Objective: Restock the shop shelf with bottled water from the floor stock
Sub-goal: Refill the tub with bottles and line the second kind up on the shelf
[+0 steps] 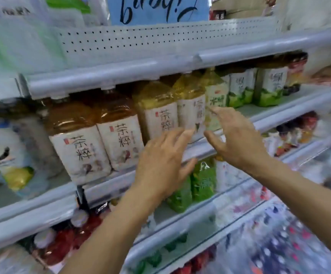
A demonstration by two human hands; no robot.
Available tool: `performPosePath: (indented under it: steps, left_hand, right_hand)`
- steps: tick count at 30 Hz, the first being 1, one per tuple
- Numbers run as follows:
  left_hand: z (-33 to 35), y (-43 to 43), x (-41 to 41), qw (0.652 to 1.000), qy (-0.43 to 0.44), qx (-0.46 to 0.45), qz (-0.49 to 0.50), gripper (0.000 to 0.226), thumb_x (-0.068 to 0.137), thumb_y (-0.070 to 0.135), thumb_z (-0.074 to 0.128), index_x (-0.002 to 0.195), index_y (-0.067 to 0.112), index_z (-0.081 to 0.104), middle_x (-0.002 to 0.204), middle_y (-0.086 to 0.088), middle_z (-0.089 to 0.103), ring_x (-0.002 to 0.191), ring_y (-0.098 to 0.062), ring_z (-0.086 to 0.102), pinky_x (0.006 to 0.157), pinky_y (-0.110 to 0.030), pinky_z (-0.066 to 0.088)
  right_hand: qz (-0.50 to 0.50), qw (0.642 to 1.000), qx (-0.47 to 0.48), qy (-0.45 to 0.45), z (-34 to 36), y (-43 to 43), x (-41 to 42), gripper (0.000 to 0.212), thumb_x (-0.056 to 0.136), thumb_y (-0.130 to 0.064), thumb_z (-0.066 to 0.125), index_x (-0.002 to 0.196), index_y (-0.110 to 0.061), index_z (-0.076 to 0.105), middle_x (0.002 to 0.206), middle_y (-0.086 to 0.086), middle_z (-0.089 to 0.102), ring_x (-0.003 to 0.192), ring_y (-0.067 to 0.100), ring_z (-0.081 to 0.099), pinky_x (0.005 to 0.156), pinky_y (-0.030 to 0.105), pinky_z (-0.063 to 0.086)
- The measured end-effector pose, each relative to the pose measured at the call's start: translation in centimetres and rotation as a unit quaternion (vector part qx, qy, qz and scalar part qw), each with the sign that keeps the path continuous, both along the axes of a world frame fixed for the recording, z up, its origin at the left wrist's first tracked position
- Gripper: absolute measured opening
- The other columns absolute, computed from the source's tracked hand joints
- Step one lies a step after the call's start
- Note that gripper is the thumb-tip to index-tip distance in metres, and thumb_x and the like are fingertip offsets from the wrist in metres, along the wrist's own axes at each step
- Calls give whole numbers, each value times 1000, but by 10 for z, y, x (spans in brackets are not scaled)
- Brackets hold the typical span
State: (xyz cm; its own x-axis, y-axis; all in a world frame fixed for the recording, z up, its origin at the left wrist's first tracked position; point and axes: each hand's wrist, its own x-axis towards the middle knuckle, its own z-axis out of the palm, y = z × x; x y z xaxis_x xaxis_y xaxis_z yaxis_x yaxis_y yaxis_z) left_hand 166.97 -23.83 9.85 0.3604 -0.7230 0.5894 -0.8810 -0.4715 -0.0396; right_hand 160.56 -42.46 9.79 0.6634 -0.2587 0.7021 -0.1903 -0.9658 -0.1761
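Observation:
A row of large tea bottles with white labels stands on the grey middle shelf (230,144). Two amber ones (81,139) are at the left, two yellow ones (160,113) to their right. The second yellow bottle (190,109) sits at the shelf's front edge, between my two hands. My left hand (162,163) hovers open just below and left of it, fingers spread. On the bottle's other side my right hand (237,139) is open too, fingertips near the label. Neither hand holds anything. No plain water bottles or floor stock are in view.
Green-labelled bottles (239,89) fill the right of the same shelf. A white and yellow pack (6,155) stands at far left. The shelf below holds green bottles (200,180) and red ones (65,246). The upper shelf (160,42) carries paper packs.

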Motion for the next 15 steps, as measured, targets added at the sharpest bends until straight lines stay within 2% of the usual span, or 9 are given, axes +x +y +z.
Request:
performPosePath:
  steps: [3,6,8,11,13,15]
  left_hand:
    - [-38,-40,-12,996,52,62,34,72,95,56,47,155,30,16,157,1,28,141,-22,30,114,-42,30]
    - [-81,-77,-24,987,83,114,72,80,94,62,43,157,31,4,163,-1,14,148,-23,17,120,-45,17]
    - [-112,-98,-34,979,131,130,89,79,95,61,43,157,31,5,163,-1,15,147,-22,19,119,-43,20]
    - [-169,-119,-50,955,233,147,108,79,94,54,50,157,32,8,159,-1,24,141,-24,30,111,-40,35]
    - [-212,-123,-63,927,312,163,127,80,94,49,55,157,33,9,155,-3,32,136,-27,38,105,-42,41]
    - [-256,-118,-78,888,402,172,141,81,94,45,57,156,36,5,145,-9,45,128,-30,46,98,-41,44]
  right_hand:
    - [-1,996,18,86,-36,-38,-19,57,91,-36,59,141,-12,44,127,16,53,110,39,54,77,46,48]
    - [16,985,29,169,-72,-73,-35,61,94,-39,55,148,-17,33,135,10,48,114,35,51,77,42,45]
    - [27,972,35,231,-96,-95,-44,62,97,-40,51,150,-18,29,140,8,44,121,32,47,81,41,43]
    - [62,952,59,293,-139,-124,-56,60,97,-41,50,149,-18,29,137,7,47,123,29,46,79,40,45]
    - [75,934,85,339,-174,-139,-63,61,97,-42,50,149,-20,28,137,8,48,121,29,49,79,39,47]
    - [81,903,126,403,-215,-149,-69,61,97,-41,50,149,-20,27,139,7,48,123,29,50,84,41,49]
